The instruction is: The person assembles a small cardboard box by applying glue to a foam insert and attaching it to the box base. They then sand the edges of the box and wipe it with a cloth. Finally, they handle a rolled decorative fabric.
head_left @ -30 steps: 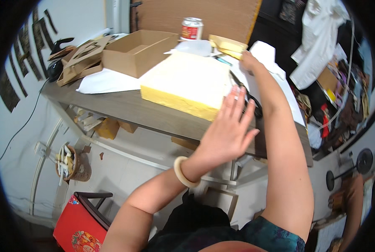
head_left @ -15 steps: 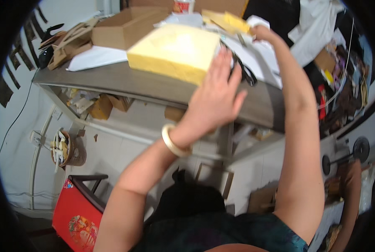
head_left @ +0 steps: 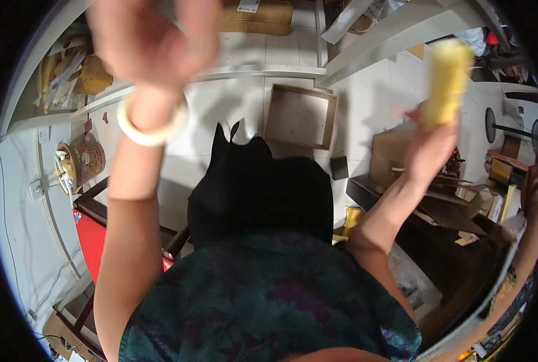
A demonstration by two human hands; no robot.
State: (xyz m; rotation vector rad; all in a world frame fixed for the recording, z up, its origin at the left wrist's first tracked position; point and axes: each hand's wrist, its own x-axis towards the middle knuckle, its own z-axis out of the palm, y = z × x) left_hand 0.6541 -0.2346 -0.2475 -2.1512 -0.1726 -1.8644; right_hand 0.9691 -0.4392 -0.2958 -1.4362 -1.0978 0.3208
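Looking down: right hand (head_left: 430,142) raised at upper right, grip clenched round a yellow foam piece (head_left: 446,78) held upright above the floor; left hand (head_left: 154,36) blurred at upper left, empty, fingers loosely spread, pale bangle (head_left: 151,123) on wrist; shallow wooden box (head_left: 301,116) on floor btwn the arms

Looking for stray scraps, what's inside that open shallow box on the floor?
The shallow box looks bare inside, just its flat brown bottom. Its near corner is hidden behind the black garment.
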